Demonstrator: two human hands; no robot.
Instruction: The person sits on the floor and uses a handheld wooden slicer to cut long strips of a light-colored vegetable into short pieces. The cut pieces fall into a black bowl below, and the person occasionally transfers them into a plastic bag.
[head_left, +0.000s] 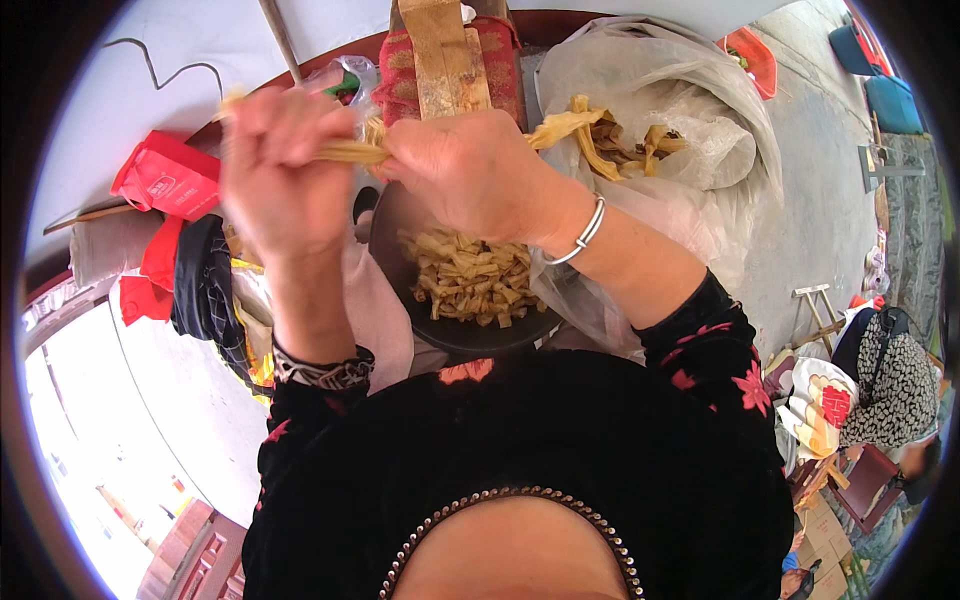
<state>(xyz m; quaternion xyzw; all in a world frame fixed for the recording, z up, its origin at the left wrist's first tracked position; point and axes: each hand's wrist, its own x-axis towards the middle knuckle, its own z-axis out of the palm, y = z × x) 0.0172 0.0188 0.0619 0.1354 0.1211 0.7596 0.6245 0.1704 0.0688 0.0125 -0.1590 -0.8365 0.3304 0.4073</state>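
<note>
A yellowish dried stalk or strip (351, 152) runs between my two hands. My left hand (289, 169), blurred, is closed on one end, and a pale tip shows above its fingers. My right hand (480, 176), with a silver bangle at the wrist, grips the same bundle, whose strips (566, 127) stick out past it on the right. Below the hands a dark round basin (457, 341) holds a heap of short cut pieces (480, 281). Longer dried strips (619, 146) lie in a large clear plastic bag (697, 82) on the right.
Beyond my hands a wooden block (450, 71) rests on red patterned cloth (502, 60). A red bag (171, 176) and dark cloth (201, 270) are at the left. An orange-red basin (754, 64) stands on the floor at the far right; a person in patterned clothing (892, 382) is lower right.
</note>
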